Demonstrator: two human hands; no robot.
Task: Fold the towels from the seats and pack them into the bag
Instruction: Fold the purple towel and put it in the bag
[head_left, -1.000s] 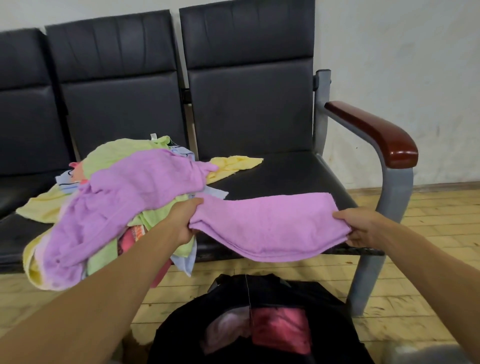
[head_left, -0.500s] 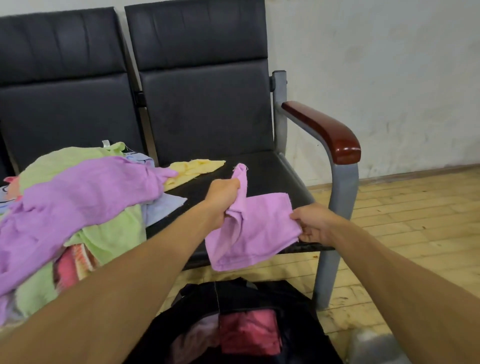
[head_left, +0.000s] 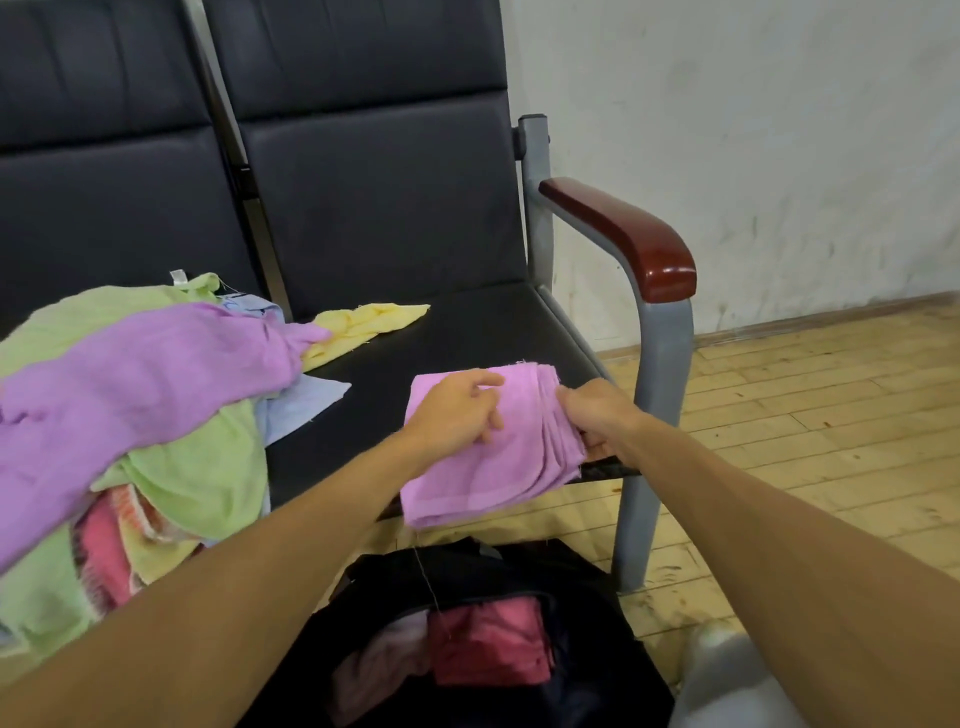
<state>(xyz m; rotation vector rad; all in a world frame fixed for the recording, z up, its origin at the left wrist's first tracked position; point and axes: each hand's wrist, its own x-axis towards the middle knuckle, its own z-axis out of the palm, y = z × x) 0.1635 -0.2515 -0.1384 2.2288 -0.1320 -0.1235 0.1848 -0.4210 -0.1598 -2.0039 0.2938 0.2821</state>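
Under the left hand (head_left: 457, 410), lying flat with fingers loosely spread to pin the fold, the purple towel (head_left: 498, 483) is resting on the seat (head_left: 467, 332) while the right hand (head_left: 597, 415) is pinching its stacked edges together.

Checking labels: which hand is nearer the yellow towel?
Left: left hand rests on the folded purple towel, right of the yellow towel; right hand grips the purple towel's edge farther right.

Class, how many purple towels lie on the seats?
2. A folded towel on the right seat, under the left hand, gripped by the right hand; a loose towel draped over the pile at left. The pile may hide more.
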